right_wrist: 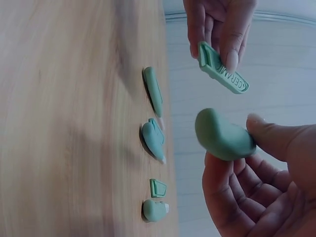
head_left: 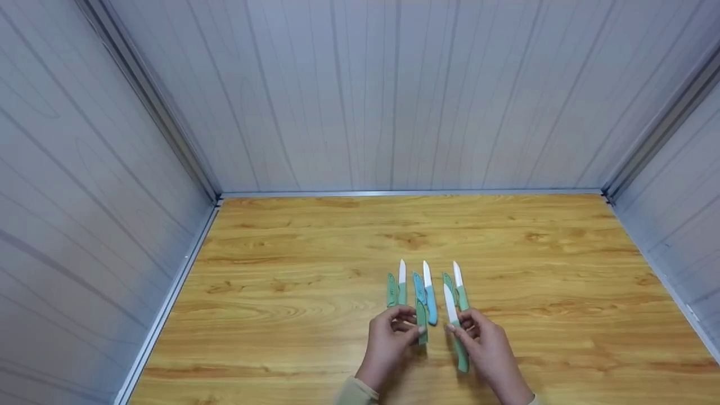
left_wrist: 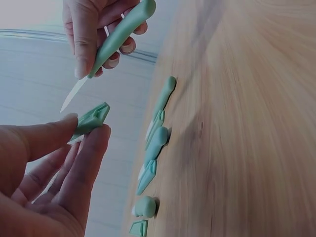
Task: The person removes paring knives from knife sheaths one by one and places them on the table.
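Observation:
My left hand (head_left: 391,334) pinches a green knife sheath (head_left: 421,320) between thumb and fingers; the right wrist view shows "CERAMIC" moulded on that sheath (right_wrist: 224,71). A paring knife (head_left: 461,357) with a green handle and white blade is held in my right hand (head_left: 488,342), its bare blade pointing away from me. In the left wrist view this knife's tip is close to the sheath, apart from it. Beyond the hands lie a green knife (head_left: 402,289) beside a green sheath (head_left: 391,292), a blue knife (head_left: 431,306) beside a blue sheath (head_left: 418,286), and another green knife (head_left: 462,297) with its sheath (head_left: 447,279).
The knives and sheaths lie in a row on a wood-grain table (head_left: 270,315). Pale panel walls rise at the back (head_left: 365,101), left (head_left: 84,185) and right (head_left: 680,185), with metal strips along the table's edges.

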The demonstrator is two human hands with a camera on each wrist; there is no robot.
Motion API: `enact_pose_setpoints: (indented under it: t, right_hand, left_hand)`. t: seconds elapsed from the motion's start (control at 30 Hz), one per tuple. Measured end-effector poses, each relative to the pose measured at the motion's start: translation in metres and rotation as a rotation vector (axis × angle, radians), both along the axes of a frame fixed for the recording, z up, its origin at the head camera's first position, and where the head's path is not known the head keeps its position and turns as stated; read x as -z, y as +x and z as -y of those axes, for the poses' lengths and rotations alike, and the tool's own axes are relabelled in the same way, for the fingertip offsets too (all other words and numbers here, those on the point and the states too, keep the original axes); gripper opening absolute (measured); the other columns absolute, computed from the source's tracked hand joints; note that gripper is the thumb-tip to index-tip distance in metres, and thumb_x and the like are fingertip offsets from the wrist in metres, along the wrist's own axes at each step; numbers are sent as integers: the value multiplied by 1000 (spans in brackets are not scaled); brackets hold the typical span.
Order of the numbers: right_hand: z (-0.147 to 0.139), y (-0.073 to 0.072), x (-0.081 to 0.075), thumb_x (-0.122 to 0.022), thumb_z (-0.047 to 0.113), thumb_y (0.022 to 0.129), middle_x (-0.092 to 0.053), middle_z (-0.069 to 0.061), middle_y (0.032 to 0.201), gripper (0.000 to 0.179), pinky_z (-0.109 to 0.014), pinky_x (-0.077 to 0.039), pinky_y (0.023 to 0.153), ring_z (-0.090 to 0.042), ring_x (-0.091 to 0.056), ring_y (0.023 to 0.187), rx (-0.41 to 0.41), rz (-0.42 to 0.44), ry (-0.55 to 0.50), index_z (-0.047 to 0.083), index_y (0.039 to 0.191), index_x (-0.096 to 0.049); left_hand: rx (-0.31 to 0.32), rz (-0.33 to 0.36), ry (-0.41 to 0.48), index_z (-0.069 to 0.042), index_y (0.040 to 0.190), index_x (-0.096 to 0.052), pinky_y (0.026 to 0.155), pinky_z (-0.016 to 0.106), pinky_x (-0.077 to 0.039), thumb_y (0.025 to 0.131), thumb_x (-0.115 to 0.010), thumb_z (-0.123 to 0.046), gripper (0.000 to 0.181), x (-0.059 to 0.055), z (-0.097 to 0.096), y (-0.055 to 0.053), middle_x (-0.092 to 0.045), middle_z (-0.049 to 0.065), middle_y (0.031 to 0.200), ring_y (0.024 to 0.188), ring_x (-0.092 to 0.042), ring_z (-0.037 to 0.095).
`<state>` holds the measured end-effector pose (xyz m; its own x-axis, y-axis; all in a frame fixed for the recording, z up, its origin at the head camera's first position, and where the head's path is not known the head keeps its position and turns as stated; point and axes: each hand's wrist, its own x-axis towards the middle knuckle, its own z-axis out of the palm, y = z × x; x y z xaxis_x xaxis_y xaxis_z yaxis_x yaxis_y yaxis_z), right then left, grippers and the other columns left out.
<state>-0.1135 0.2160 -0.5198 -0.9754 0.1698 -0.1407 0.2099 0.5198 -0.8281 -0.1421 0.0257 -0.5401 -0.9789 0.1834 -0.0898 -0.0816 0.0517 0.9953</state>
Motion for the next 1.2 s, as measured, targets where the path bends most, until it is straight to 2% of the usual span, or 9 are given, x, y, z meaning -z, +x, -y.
enact_pose_setpoints:
  t: [0.23, 0.47, 0.7, 0.8, 1.07, 1.2]
  right_hand:
    - [-2, 1, 0, -70, 11, 87, -60, -5, 85, 13, -25, -50, 61, -16, -58, 73, 37, 5, -48, 4, 96, -63]
    - [-6, 4, 2, -73, 11, 84, -60, -6, 83, 17, -25, -50, 59, -16, -58, 70, 50, 49, -91, 0, 94, -64]
    - [-16, 6, 5, -73, 12, 85, -61, -7, 87, 21, -30, -53, 62, -17, -59, 73, 52, 179, -129, 0, 99, -65]
    - [-21, 7, 6, -73, 11, 85, -60, -9, 89, 24, -32, -55, 63, -17, -60, 74, 47, 198, -145, -2, 103, -64]
    - [-37, 7, 7, -70, 3, 85, -62, -9, 93, 31, -29, -53, 65, -19, -63, 79, 29, 125, -118, -7, 113, -62]
    - [-46, 8, 7, -69, 2, 86, -62, -10, 94, 33, -29, -55, 65, -20, -63, 79, 40, 102, -116, -8, 115, -60]
  left_hand:
    - [6, -55, -41, -6, 98, -67, 67, 25, -54, 77, -77, 1, 24, 1, -5, -1, -62, 1, 82, 71, -62, 12]
    - [-12, -31, 4, -3, 98, -66, 62, 25, -55, 78, -75, 3, 23, 0, -9, -1, -62, 5, 83, 70, -63, 13]
    - [-8, 18, 4, -2, 98, -66, 63, 26, -55, 78, -75, 3, 22, -1, -12, -4, -61, 4, 84, 71, -63, 14]
    - [-5, 21, 16, -1, 98, -66, 65, 27, -55, 78, -74, 5, 23, 1, -13, -4, -62, 5, 84, 72, -63, 14]
    - [27, 104, 73, -2, 102, -64, 68, 28, -55, 78, -71, 10, 28, 4, -26, -2, -61, 6, 88, 76, -63, 15]
    - [36, 77, 52, -4, 101, -66, 65, 26, -55, 77, -73, 7, 27, 4, -38, -2, -63, 7, 83, 71, -63, 14]
